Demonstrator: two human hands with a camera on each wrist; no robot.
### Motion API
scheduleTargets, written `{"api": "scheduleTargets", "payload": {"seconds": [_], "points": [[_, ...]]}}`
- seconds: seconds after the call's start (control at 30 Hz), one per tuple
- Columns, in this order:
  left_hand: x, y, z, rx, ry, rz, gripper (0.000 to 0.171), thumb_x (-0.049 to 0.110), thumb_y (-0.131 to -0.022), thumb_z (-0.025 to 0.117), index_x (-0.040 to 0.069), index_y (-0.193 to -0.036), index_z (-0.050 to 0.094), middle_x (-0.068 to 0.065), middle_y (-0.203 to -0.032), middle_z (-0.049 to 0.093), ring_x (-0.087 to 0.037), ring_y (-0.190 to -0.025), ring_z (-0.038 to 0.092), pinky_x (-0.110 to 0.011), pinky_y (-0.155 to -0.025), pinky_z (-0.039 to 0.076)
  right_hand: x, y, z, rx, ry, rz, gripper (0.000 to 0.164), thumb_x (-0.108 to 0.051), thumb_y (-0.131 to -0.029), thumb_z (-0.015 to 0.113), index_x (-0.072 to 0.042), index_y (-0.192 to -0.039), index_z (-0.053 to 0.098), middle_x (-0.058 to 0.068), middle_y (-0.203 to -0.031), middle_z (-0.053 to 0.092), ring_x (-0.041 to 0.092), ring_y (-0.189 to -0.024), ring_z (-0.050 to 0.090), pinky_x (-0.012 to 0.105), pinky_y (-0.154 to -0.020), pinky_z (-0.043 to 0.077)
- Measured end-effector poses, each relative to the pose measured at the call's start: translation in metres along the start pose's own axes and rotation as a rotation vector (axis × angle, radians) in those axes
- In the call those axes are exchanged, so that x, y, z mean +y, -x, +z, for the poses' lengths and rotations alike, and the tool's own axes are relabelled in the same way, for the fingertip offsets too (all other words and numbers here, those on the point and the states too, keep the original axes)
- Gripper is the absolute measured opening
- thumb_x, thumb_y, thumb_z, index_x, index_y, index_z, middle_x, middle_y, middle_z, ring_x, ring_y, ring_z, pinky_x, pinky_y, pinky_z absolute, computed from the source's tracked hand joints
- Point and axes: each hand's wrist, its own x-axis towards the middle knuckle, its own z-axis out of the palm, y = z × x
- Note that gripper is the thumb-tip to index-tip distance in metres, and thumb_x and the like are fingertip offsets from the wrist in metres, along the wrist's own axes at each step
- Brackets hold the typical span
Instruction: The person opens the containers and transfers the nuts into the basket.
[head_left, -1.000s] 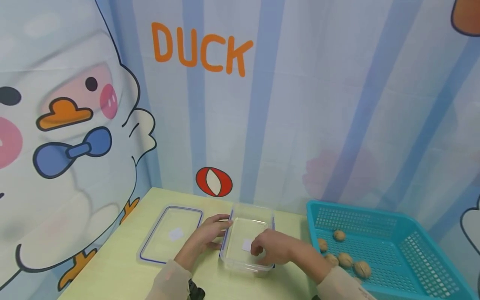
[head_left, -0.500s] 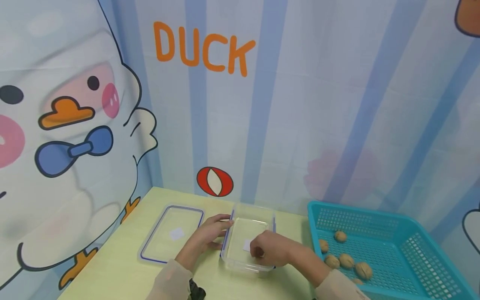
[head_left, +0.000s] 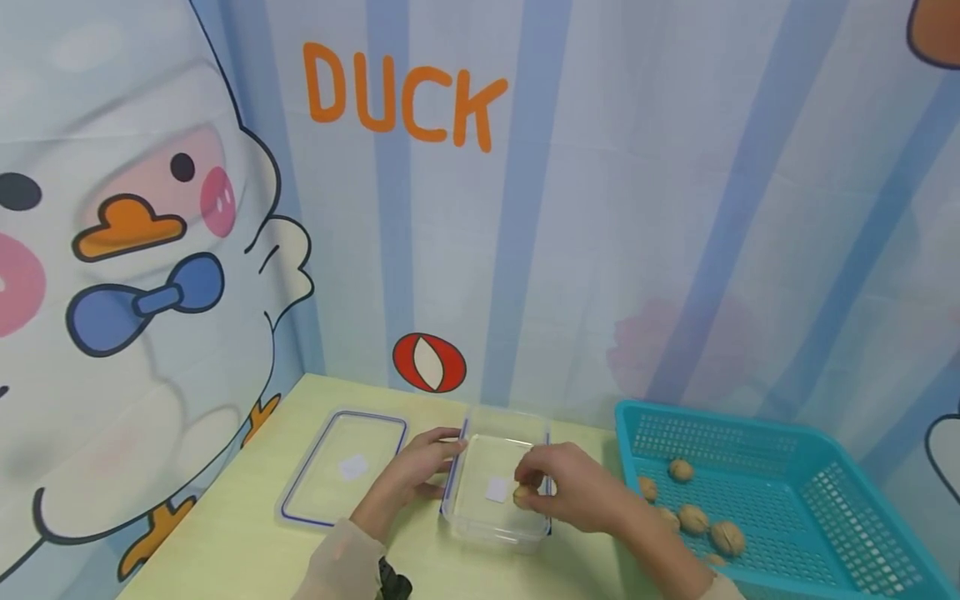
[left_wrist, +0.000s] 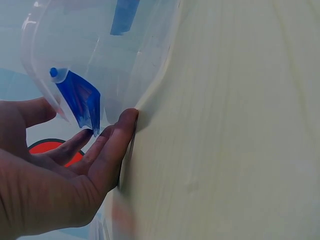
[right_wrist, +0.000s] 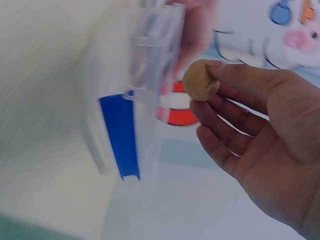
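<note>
A clear plastic food container (head_left: 495, 533) with blue side latches stands uncovered on the table. My left hand (head_left: 423, 460) rests against its left side; in the left wrist view the extended fingers (left_wrist: 112, 150) touch the wall near a blue latch (left_wrist: 80, 100). At the right rim, my right hand (head_left: 573, 487) pinches a walnut (right_wrist: 200, 81) between thumb and fingers, seen clearly in the right wrist view. In the head view only part of that walnut shows. A white paper square (head_left: 497, 489) appears at the container's bottom.
The clear lid (head_left: 311, 475) with a blue seal lies flat to the left of the container. On the right is a turquoise perforated basket (head_left: 810, 500) with several walnuts (head_left: 727, 538). A printed duck curtain (head_left: 450, 250) hangs behind the table (head_left: 420, 567).
My right hand has risen from inside the container toward its right rim, and the pinched walnut now shows between its fingers. The left hand stays at the container's left side.
</note>
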Motion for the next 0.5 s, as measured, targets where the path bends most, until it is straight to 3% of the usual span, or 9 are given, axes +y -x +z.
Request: {"api": "scheduleTargets", "payload": {"seconds": [0.17, 0.3, 0.5], "points": [[0.0, 0.0, 0.0, 0.01, -0.006, -0.005, 0.058, 0.036, -0.105, 0.066, 0.007, -0.154, 0.052, -0.016, -0.139, 0.064, -0.037, -0.127, 0.062, -0.042, -0.076, 0.059, 0.002, 0.018, -0.013, 0.175, -0.087, 0.036, 0.011, -0.02, -0.098, 0.079, -0.016, -0.108, 0.076, -0.008, -0.101, 0.074, 0.007, -0.092, 0.07, 0.035, -0.087, 0.059], [0.001, 0.0, -0.001, 0.008, -0.004, -0.01, 0.058, 0.036, -0.105, 0.066, 0.007, -0.154, 0.052, -0.015, -0.139, 0.064, -0.037, -0.127, 0.062, -0.042, -0.076, 0.059, 0.005, 0.035, -0.025, 0.287, -0.121, 0.169, 0.015, -0.029, -0.098, 0.078, -0.022, -0.112, 0.076, -0.013, -0.104, 0.074, 0.01, -0.098, 0.071, 0.039, -0.089, 0.058], [0.001, 0.001, -0.001, -0.005, 0.002, -0.007, 0.059, 0.037, -0.105, 0.067, 0.008, -0.154, 0.051, -0.016, -0.141, 0.063, -0.039, -0.13, 0.06, -0.043, -0.078, 0.059, 0.016, 0.065, -0.041, 0.447, -0.053, 0.295, 0.021, -0.033, -0.096, 0.081, -0.025, -0.115, 0.075, -0.016, -0.106, 0.075, 0.009, -0.1, 0.072, 0.036, -0.086, 0.059]]}}
